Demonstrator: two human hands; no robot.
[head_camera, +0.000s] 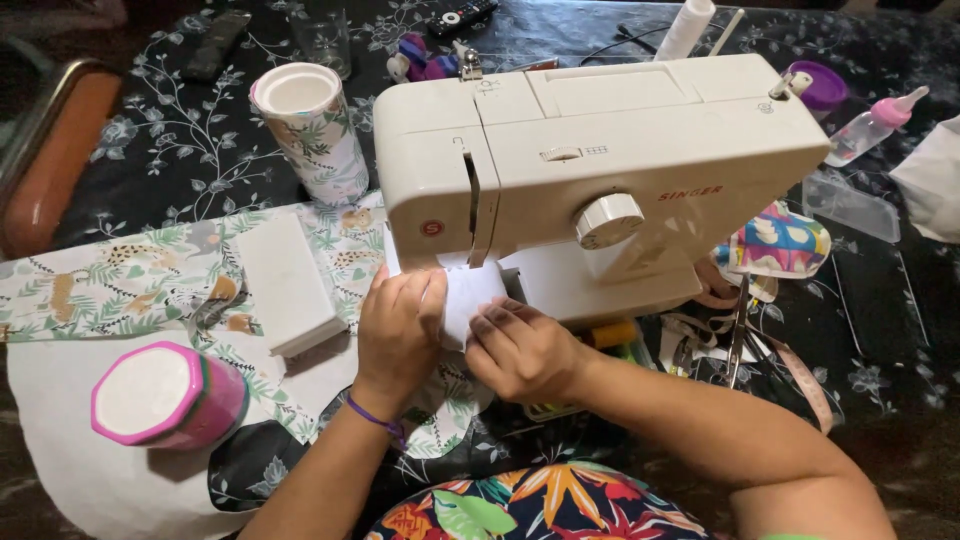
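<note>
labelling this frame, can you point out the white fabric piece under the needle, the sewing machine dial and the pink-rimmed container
white fabric piece (468, 292), head view, on its bare middle between the two hands
sewing machine dial (608, 220), head view, on the round knob's face
pink-rimmed container (150, 390), head view, on its white lid

Sewing machine (600, 150): cream-white w/ small red badge. Fabric piece (468, 292) under hands: white. Tabletop (180, 140) cloth: black w/ pale leaf-vine print. Jungle-print fabric (120, 270): white w/ green leaves, tan animals. Tall cup (315, 135): same leafy print. Container (170, 395): pink, white lid. Bottle (875, 125): clear w/ pink cap. Wristband (375, 418): purple.
</note>
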